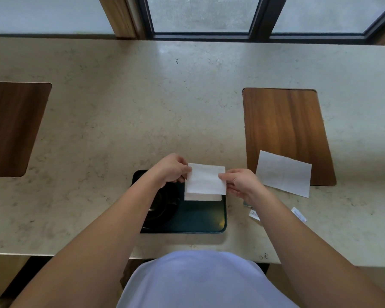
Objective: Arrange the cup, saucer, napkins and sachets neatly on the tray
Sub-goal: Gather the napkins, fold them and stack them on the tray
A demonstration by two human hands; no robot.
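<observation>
We see a white napkin [205, 182] over a black tray [193, 218] at lower centre, a second white napkin [283, 173] at right on a brown wood-grain board [285, 125], and a beige, dark-veined marbled counter [142, 96] across the frame.

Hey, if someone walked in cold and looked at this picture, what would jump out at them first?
Most striking is the white napkin held at its side edges by the left hand and right hand, over the far right part of the dark tray at the counter's near edge. Next, a second napkin lies unfolded to the right, half on a wooden board.
</observation>
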